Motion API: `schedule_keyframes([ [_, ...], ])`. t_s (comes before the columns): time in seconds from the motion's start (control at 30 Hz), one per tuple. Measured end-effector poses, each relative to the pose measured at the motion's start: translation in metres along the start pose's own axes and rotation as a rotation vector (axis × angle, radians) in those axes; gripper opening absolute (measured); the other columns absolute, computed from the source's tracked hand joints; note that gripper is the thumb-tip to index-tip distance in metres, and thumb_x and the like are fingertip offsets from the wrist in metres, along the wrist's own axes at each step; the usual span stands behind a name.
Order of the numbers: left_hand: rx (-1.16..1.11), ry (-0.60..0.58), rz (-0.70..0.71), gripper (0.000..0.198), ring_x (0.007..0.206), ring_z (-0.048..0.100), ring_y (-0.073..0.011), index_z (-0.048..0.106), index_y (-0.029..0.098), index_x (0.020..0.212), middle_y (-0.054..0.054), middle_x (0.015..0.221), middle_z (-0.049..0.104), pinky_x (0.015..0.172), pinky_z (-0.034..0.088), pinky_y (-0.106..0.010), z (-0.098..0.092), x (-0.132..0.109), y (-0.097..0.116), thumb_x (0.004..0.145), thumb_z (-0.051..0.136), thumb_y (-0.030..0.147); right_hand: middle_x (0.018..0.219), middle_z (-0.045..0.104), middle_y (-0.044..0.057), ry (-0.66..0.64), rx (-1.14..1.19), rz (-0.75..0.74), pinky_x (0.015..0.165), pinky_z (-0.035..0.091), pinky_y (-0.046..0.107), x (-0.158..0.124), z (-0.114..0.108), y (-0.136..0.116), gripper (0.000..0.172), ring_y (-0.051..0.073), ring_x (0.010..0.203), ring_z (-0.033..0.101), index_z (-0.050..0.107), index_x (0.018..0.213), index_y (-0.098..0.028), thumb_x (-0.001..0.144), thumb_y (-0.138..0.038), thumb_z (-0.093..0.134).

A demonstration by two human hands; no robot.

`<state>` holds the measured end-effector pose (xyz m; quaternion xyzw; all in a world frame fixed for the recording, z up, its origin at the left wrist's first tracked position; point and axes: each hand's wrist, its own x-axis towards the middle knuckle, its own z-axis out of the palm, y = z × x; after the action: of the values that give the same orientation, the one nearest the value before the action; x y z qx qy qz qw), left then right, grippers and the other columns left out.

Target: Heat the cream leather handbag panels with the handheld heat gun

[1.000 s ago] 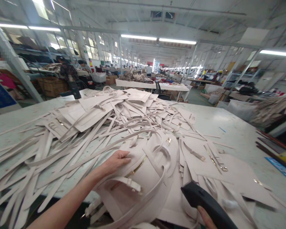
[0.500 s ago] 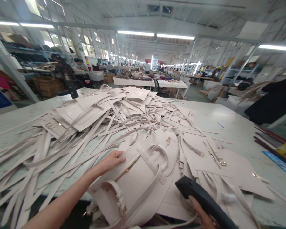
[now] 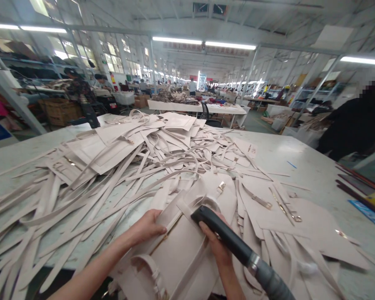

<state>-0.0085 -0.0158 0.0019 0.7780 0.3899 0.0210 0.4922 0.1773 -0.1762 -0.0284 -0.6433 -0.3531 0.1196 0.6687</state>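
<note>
A pale beige leather bag (image 3: 178, 241) with a zip, strap and buckle lies tilted at the table's near edge. My left hand (image 3: 151, 225) grips its upper left edge, thumb on top beside the zip and fingers behind. In my right hand (image 3: 215, 237) is a black nozzle (image 3: 225, 233) with a metal collar and a ribbed grey hose at its rear. The nozzle's tip lies over the bag's upper part, near a strap tab; whether it touches the leather I cannot tell. Some of my right fingers are hidden behind the nozzle.
Beige bag parts and long straps (image 3: 100, 196) are heaped across the table (image 3: 278, 150). More buckled panels (image 3: 287, 204) lie to the right. Dark strips (image 3: 359, 183) sit by the right edge. A person in black (image 3: 356, 121) stands at right, another person (image 3: 81, 96) at far left.
My right hand has brought the nozzle left and up from beside the bag to over its upper part. My left hand keeps its hold on the edge, with the bag slightly shifted.
</note>
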Motion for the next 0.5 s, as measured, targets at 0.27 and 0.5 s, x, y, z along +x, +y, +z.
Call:
schedule_keyframes([
  [0.27, -0.23, -0.08, -0.007, 0.031, 0.065, 0.058, -0.0192, 0.06, 0.013, 0.078, -0.001, 0.07, 0.064, 0.06, 0.044, -0.025, 0.007, 0.003, -0.011, 0.056, 0.059, 0.035, 0.091, 0.066, 0.001, 0.013, -0.011, -0.321, 0.075, 0.048, 0.036, -0.031, 0.055, -0.005, 0.034, 0.021, 0.085, 0.059, 0.063, 0.101, -0.025, 0.068, -0.031, 0.067],
  [0.5, -0.277, -0.032, -0.049, 0.032, 0.057, 0.056, -0.0182, 0.059, 0.014, 0.069, -0.001, 0.062, 0.063, 0.055, 0.043, -0.025, 0.006, 0.002, -0.009, 0.05, 0.062, 0.038, 0.092, 0.068, 0.002, 0.013, -0.062, -0.351, 0.068, 0.051, 0.038, -0.074, 0.006, -0.007, 0.041, 0.025, 0.082, 0.062, 0.062, 0.105, -0.029, 0.063, -0.028, 0.067],
])
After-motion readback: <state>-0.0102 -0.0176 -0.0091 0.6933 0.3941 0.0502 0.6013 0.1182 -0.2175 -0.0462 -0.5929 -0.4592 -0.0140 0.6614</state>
